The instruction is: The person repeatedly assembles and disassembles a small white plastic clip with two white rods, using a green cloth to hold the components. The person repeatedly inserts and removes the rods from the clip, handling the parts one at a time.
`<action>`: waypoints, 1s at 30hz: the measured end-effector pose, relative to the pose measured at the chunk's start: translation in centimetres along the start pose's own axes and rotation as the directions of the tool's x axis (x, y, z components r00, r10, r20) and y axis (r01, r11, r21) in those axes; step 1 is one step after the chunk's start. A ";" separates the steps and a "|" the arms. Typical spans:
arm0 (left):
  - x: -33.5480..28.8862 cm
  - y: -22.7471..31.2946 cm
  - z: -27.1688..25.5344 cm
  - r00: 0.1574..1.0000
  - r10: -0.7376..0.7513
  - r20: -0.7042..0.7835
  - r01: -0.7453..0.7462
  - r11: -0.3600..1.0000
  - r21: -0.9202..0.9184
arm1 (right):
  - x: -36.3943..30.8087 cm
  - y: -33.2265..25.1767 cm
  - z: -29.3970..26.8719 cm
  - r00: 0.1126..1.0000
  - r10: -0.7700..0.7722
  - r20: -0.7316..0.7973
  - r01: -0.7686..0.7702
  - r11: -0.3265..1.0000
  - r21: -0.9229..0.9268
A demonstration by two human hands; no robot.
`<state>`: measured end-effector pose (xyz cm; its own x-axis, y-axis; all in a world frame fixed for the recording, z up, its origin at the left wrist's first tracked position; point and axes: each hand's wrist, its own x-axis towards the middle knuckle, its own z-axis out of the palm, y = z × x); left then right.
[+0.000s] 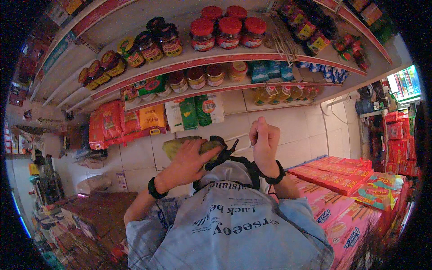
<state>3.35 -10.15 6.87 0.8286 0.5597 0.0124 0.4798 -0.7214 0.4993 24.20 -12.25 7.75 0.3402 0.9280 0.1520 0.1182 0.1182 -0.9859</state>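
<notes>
1. Two bare forearms rise from the lower edge over a pale grey cloth bag (pixel 229 225) with dark lettering, which fills the near middle of the view; each wrist wears a black band.
2. The left hand (pixel 191 157) reaches up and inward, wrist bent, palm laid over a yellow-green packet (pixel 173 146) at the bag's mouth. Its grip is spread flat over the packet, fingers draped across the top and thumb toward the bag; I cannot tell whether the fingers curl beneath it.
3. The right hand (pixel 264 137) stands upright on a nearly vertical forearm, just right of the left hand. Its grip is pressed together into a fist; a black strap (pixel 245 161) runs from the bag's top toward this wrist, but what the fist encloses is hidden.
4. The packet sits between the two hands, just above the bag's dark-edged opening, touching the left palm.
5. To the right, near the right elbow, lie stacked pink cartons (pixel 346 211) and flat red boxes (pixel 333 173).
6. To the lower left stands a brown wooden worktop (pixel 99 211) with small goods beside it.
7. Beyond the hands is a pale tiled floor (pixel 306 130), with green and white bags (pixel 198 110) and red-orange sacks (pixel 108 123) standing under the lowest shelf.
8. Farthest, red-edged shelves (pixel 252 57) carry red-lidded jars (pixel 229 31), dark jars with yellow labels (pixel 150 45) and bottles of yellow oil (pixel 274 93).
</notes>
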 end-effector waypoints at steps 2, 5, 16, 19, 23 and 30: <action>0.1 0.0 -0.1 1.000 0.006 -0.004 -0.006 1.000 0.011 | 0.3 -0.2 0.1 1.000 -0.002 -0.020 0.001 1.000 -0.017; 0.3 -0.2 -0.3 1.000 0.016 -0.016 -0.016 1.000 0.012 | 1.1 -0.6 -0.1 1.000 0.004 0.028 -0.003 0.999 -0.053; -0.5 -2.2 -0.1 0.997 0.030 0.077 0.014 0.858 -0.514 | 3.0 0.0 -1.6 0.838 -0.473 0.272 0.478 0.877 0.055; -1.1 -2.5 0.0 0.950 -0.028 0.312 0.288 0.470 -0.834 | 2.7 0.7 -1.6 0.736 -0.564 0.373 0.585 0.808 0.067; -1.2 -3.0 0.7 0.930 0.074 0.360 0.318 0.330 -0.889 | 3.1 0.6 -2.0 0.614 -0.573 0.543 0.690 0.723 -0.017; -1.1 -2.8 0.0 0.922 0.126 0.366 0.343 0.169 -0.924 | 3.1 0.6 -1.8 0.648 -0.465 0.603 0.705 0.665 -0.245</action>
<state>1.16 -8.78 5.45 0.9299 0.2763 -0.2426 0.0991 0.4468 0.8891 26.96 -9.92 7.78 -0.3969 0.7597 0.5151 0.5473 0.6464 -0.5317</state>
